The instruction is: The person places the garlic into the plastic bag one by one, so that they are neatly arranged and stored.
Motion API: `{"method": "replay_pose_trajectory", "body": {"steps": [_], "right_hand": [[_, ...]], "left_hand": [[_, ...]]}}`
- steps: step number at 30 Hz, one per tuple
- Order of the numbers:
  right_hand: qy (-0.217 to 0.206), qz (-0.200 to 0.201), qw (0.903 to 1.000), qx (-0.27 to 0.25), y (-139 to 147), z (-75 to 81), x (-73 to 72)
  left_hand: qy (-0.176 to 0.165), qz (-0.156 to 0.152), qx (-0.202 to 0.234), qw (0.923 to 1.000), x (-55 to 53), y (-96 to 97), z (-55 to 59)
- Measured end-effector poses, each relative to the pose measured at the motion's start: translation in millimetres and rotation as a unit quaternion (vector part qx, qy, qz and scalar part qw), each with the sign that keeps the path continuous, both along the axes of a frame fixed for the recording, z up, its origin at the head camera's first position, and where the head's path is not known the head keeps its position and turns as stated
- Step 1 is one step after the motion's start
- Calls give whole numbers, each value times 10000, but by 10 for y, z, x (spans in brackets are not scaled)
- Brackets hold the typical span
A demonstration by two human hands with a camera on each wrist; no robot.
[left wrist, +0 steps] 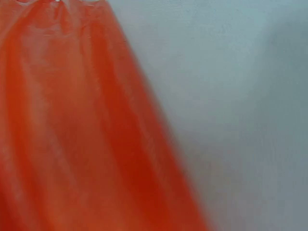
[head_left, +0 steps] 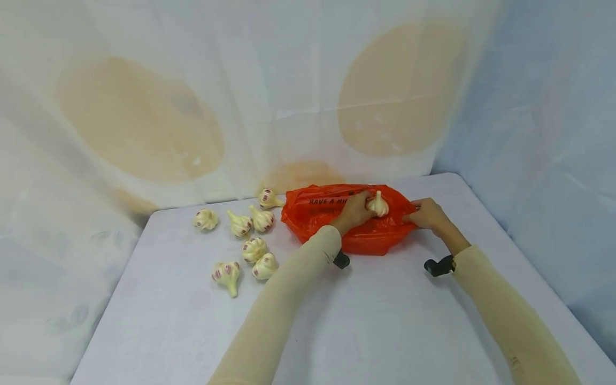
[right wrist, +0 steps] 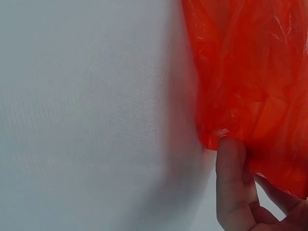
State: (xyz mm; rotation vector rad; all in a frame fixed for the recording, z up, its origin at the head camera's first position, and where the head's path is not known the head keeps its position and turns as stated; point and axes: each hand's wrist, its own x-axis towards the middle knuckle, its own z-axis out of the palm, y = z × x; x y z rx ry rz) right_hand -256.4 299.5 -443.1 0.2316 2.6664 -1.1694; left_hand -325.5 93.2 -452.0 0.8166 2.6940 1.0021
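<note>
A red plastic bag [head_left: 313,219] with black lettering lies at the back of the table. Over its right half, my left hand [head_left: 355,212] holds a garlic bulb [head_left: 378,205], its stem pointing up. My right hand [head_left: 428,215] pinches the right edge of the bag. In the right wrist view, the fingers [right wrist: 232,178] of that hand are at the bag's edge [right wrist: 255,96]. Only the bag's side [left wrist: 96,120] and the white table surface show in the left wrist view; the left hand is out of that picture.
Several garlic bulbs lie left of the bag, among them one with its stem toward me [head_left: 227,275], a far-left bulb [head_left: 206,220] and one touching the bag's left end [head_left: 269,198]. A white cloth covers the table [head_left: 159,321]; draped sheets [head_left: 269,80] stand behind it.
</note>
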Motion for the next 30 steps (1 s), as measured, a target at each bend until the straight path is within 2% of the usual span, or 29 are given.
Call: {"method": "replay_pose_trajectory", "body": {"steps": [6, 13, 16, 22, 25, 30], "right_hand": [[17, -39, 10000, -16, -8, 29, 0], [68, -39, 9999, 77, 21, 10, 2], [9, 51, 9999, 94, 39, 6, 0], [-30, 46, 10000, 72, 94, -19, -31], [-33, 50, 10000, 60, 128, -31, -55], [-8, 86, 9999, 110, 196, -36, -44]], "left_hand": [[-16, -114, -225, 9997, 64, -123, 154], [121, -277, -615, 9976, 148, -316, 301], [103, -371, -612, 9974, 174, -434, 381], [169, -652, -323, 9972, 227, -757, 581], [358, -727, -363, 9961, 232, -956, 656], [772, -784, -143, 9938, 185, -1304, 712]]}}
